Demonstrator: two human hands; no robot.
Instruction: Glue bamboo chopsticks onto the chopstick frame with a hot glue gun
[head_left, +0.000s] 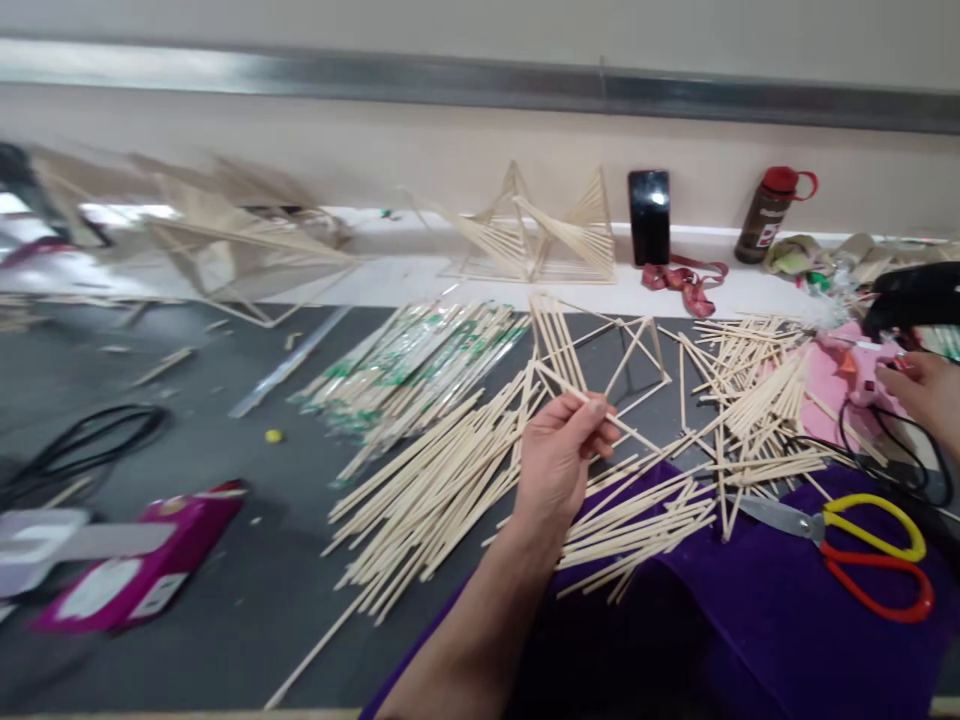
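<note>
My left hand (pixel 559 455) pinches a thin stick that is part of a stick frame (pixel 600 350) of joined triangles, held just above the grey table (pixel 225 600). My right hand (pixel 930 392) at the far right edge rests on a pink glue gun (pixel 862 372) lying on a pink mat; whether it grips it is unclear. Loose wooden sticks (pixel 427 490) lie in heaps under and around my left hand, some on the purple cloth (pixel 750 620) near me.
Scissors (pixel 862 545) with yellow and red handles lie on the purple cloth. Wrapped stick bundles (pixel 405 365), finished stick models (pixel 536 235), a black phone (pixel 649 215) and a brown bottle (pixel 769 212) stand farther back. A magenta box (pixel 142 570) and black cable (pixel 90 445) lie left.
</note>
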